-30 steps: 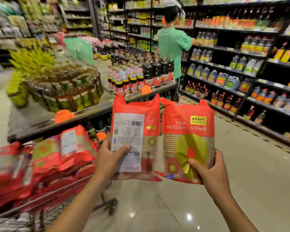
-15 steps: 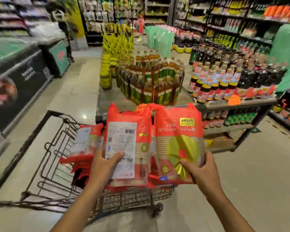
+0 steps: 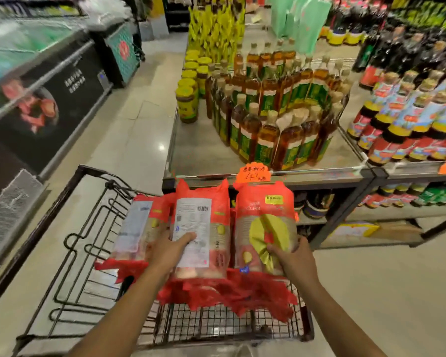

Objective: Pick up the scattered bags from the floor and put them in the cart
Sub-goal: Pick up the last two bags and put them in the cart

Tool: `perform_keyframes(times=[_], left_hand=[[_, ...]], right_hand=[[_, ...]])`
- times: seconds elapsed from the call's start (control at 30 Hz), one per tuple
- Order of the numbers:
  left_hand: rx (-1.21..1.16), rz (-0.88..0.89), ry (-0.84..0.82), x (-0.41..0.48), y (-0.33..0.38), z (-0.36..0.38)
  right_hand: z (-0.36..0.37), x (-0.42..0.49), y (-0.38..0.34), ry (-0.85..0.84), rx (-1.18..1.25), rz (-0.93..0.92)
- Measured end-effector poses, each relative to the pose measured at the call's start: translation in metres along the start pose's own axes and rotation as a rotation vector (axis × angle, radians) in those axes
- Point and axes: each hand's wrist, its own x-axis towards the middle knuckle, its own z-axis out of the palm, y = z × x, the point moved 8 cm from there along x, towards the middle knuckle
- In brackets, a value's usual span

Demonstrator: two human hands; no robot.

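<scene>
The left hand (image 3: pixel 169 249) grips a red plastic bag with a white printed label (image 3: pixel 204 228), thumb across the label and fingers hidden behind it. The right hand (image 3: pixel 295 258) is clamped on a red plastic bag with a yellow-green round emblem (image 3: pixel 265 228), thumb on the emblem. Both bags stand upright, side by side, just apart, over the near end of the black wire shopping cart (image 3: pixel 88 228). A third red bag (image 3: pixel 137 228) leans just left of them, above more red bags (image 3: pixel 229 292) heaped in the basket. Beyond the cart, a grey metal display shelf (image 3: pixel 201 150) carries a ring of amber bottles with green labels (image 3: pixel 276 119) and an orange price tag (image 3: pixel 254 172).
</scene>
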Motion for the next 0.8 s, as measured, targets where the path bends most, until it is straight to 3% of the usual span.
perform_keyframes(times=[0.2,0.33,0.6,0.8], left_hand=[[0.094,-0.104,-0.036,0.060,-0.024,0.020],[0.195,-0.121,-0.097,0.071,-0.036,0.020],[0.187,0.037,-0.204,0.079,-0.031,0.012],[0.404,0.213,-0.274,0.057,-0.010,-0.007]], right_hand=[[0.025,0.045,0.026,-0.088,-0.131,0.101],[0.026,0.047,0.026,-0.053,-0.162,0.126],[0.026,0.016,-0.007,0.171,-0.477,0.038],[0.041,-0.013,-0.044,0.258,-0.658,-0.044]])
